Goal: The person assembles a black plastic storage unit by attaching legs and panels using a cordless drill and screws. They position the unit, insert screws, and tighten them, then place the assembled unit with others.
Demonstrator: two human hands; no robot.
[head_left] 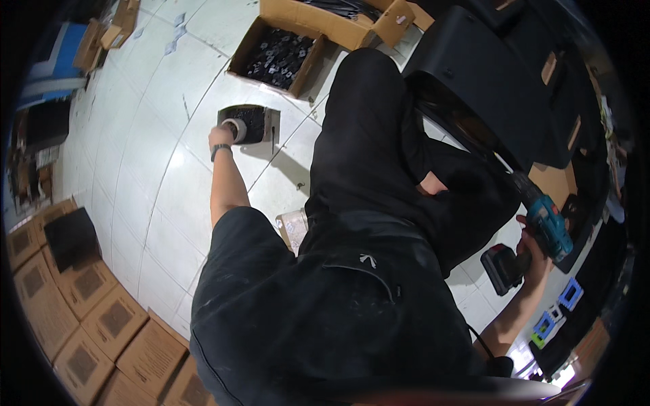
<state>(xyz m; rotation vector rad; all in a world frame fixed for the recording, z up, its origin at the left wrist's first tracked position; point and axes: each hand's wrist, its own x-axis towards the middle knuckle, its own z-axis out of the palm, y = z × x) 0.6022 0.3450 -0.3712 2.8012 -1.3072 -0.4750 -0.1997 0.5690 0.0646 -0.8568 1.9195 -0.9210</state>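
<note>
My left hand (pixel 222 137) reaches down to the white tiled floor and rests at a small open box of dark parts (pixel 254 122), with a pale roll of tape (pixel 235 128) under the fingers. My right hand (pixel 535 252) grips a teal and black cordless drill (pixel 546 223) at the right, its bit pointing up toward a large black panel (pixel 487 74). My black-clothed torso and raised knee (pixel 369 135) fill the middle of the view.
An open cardboard box of small black parts (pixel 277 55) and a bigger carton (pixel 332 20) stand on the floor ahead. Stacked cardboard boxes (pixel 88 318) line the lower left. Blue-framed small items (pixel 567 295) lie at the right.
</note>
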